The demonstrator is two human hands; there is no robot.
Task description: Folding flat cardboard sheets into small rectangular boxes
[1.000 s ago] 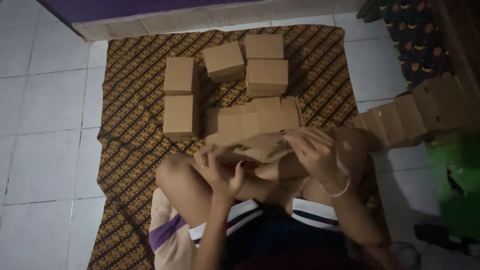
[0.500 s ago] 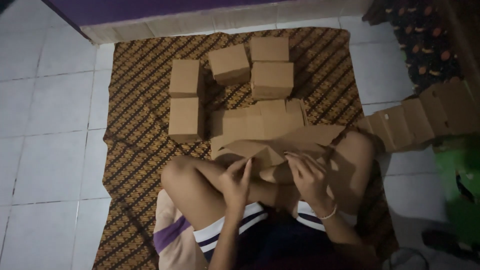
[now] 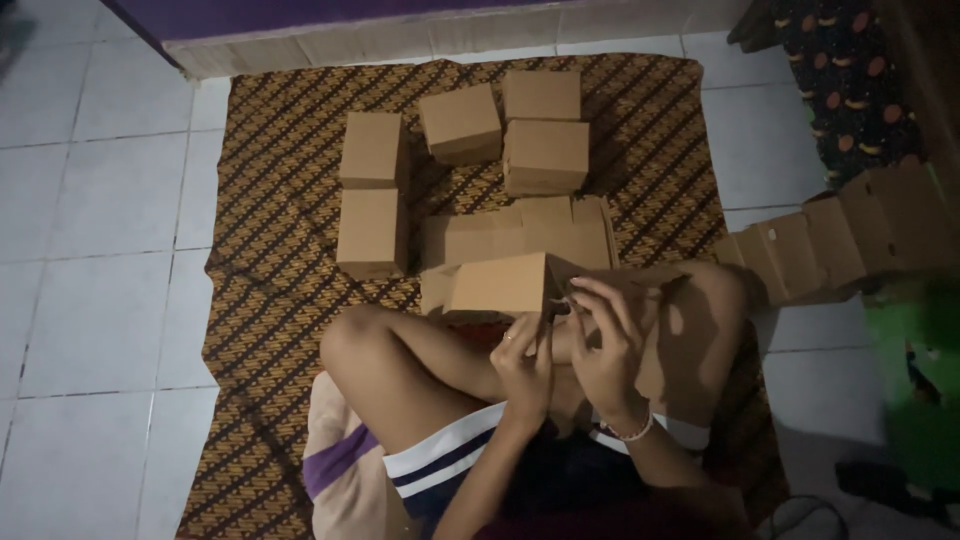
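I sit cross-legged on a brown patterned cloth [image 3: 270,250]. Both hands hold a brown cardboard box [image 3: 500,283] over my lap, its long side lying level. My left hand [image 3: 522,362] grips its near right end from below. My right hand [image 3: 606,345] curls over the open flaps at that same end. A flat stack of unfolded cardboard blanks [image 3: 530,232] lies just beyond the box. Several folded boxes stand further back: two at the left [image 3: 372,150], [image 3: 370,232], three in the middle [image 3: 460,122], [image 3: 542,96], [image 3: 546,156].
A row of folded cardboard boxes [image 3: 850,235] leans at the right on the white tile floor [image 3: 100,220]. A green object [image 3: 915,370] sits at the right edge. A dark patterned fabric [image 3: 850,70] lies top right. A purple wall base [image 3: 300,15] runs along the top.
The flat cardboard piece has been raised and shaped into a box form. Both hands moved together to its right end. The camera view shifted slightly.
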